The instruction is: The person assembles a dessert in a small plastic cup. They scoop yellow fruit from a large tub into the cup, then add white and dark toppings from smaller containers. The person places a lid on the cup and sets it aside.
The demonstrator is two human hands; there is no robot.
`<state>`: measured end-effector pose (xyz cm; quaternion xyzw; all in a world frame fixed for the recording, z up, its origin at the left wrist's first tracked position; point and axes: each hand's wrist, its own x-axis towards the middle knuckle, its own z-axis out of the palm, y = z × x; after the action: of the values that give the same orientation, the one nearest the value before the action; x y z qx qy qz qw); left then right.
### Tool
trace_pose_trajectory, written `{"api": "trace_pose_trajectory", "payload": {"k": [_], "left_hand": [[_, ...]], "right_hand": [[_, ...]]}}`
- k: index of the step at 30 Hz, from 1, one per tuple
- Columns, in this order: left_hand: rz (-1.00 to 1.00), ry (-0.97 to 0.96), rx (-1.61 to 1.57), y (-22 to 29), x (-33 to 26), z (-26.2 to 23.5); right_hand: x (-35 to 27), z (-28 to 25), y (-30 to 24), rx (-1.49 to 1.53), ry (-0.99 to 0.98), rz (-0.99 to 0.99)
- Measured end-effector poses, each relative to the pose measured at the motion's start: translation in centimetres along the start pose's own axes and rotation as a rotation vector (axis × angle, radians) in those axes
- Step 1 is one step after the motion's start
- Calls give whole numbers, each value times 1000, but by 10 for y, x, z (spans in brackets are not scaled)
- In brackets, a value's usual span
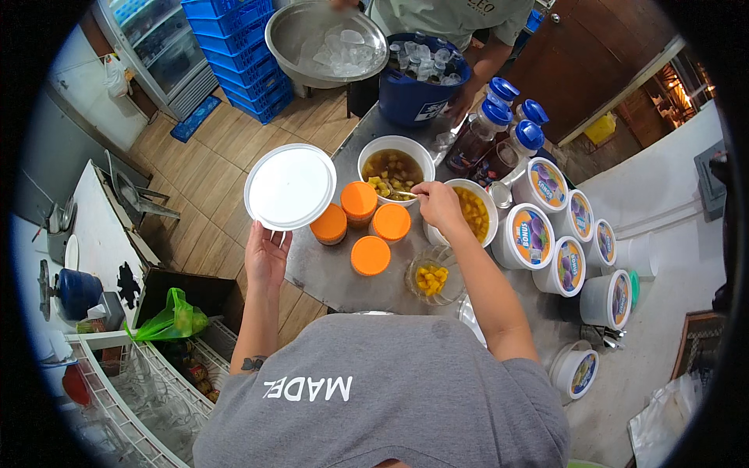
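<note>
My left hand (268, 253) holds a round white lid (290, 187) up, flat face showing, left of several orange-lidded jars (370, 256). In my right hand (439, 207) is a metal spoon (404, 193), its far end over a white tub (428, 164) of brown liquid with greenish-yellow pieces. Just right of that hand stands a second white tub (492, 204) with yellow cubes in liquid; my forearm hides part of it. Nearer me, a clear glass bowl (452, 293) contains yellow-orange pieces (431, 279). All of these except the lid and spoon stand on a metal table (320, 273).
Several labelled white tubs (532, 237) line the table's right side. Behind them are blue-capped pitchers (471, 142) of dark liquid. At the far end, a person (437, 17) stands by a blue bucket (409, 105) of iced bottles and a metal basin (285, 47) of ice.
</note>
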<state>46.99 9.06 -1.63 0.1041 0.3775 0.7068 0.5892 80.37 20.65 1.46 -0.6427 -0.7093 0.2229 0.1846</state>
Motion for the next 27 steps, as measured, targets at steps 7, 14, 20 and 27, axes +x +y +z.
{"api": "trace_pose_trajectory", "payload": {"k": [7, 14, 20, 27], "left_hand": [[-14, -22, -16, -1, 0, 2], [-10, 4, -14, 1, -2, -2], [-13, 9, -53, 2, -6, -1], [-19, 8, -6, 1, -6, -5]], "right_hand": [[-12, 11, 7, 38, 134, -95], [0, 18, 17, 122, 5, 73], [10, 16, 24, 192, -8, 124], [9, 7, 27, 209, 16, 153]]}}
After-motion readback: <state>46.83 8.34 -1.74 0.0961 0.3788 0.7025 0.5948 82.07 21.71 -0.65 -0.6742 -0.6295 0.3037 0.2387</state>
